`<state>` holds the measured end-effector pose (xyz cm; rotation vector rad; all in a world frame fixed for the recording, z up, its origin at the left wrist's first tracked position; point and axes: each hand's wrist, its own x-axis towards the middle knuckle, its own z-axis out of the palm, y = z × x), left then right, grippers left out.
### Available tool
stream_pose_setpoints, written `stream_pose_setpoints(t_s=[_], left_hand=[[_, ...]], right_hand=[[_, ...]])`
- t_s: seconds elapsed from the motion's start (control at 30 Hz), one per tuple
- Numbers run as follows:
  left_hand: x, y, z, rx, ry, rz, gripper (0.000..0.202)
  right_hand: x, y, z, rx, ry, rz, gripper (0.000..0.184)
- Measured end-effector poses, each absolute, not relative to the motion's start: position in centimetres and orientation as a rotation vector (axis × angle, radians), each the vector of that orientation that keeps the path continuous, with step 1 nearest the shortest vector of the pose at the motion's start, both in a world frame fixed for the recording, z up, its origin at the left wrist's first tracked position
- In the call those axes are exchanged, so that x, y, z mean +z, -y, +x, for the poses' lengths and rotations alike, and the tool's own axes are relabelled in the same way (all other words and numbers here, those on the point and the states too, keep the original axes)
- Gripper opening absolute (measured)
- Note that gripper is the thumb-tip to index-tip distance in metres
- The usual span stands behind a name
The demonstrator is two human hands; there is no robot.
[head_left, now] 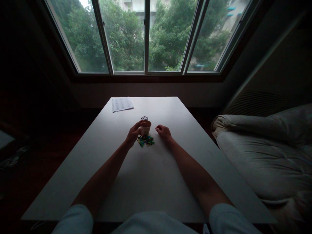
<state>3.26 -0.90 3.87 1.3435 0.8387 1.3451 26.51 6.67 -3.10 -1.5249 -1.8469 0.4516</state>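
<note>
My left hand (134, 132) is wrapped round the left side of a small cup (145, 129) with a brownish inside, which stands upright on the white table. Right in front of the cup lies a loose heap of small green, blue and yellow pieces (146, 140), too small to name exactly. My right hand (164, 131) rests on the table a little to the right of the cup, apart from it. Its fingers are curled closed, and whether anything is between them is hidden. Just behind the cup is a dark, thin looped thing (144, 118).
Printed papers (122, 104) lie at the far left corner of the white table (151, 182). A padded, light-coloured sofa or bedding (263, 156) stands along the right side. Beyond the far edge are a wall and a window (146, 39). Cables (14, 157) show at the far left.
</note>
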Motion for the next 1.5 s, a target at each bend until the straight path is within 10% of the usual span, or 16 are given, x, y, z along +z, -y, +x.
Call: stream_pose_setpoints(t_s=[0.47,1.5], left_hand=[[0.1,0.1,0.3,1.278,-1.338,1.908,0.020],[-2.2,0.3,-0.3,0.719,-1.596,2.394,0.032]], right_hand=[[-1.9,-5.8,25.9,0.760,2.220,-1.222,0.016],[-2.6,-5.9,25.8,0.555,2.283,-1.089,0.010]])
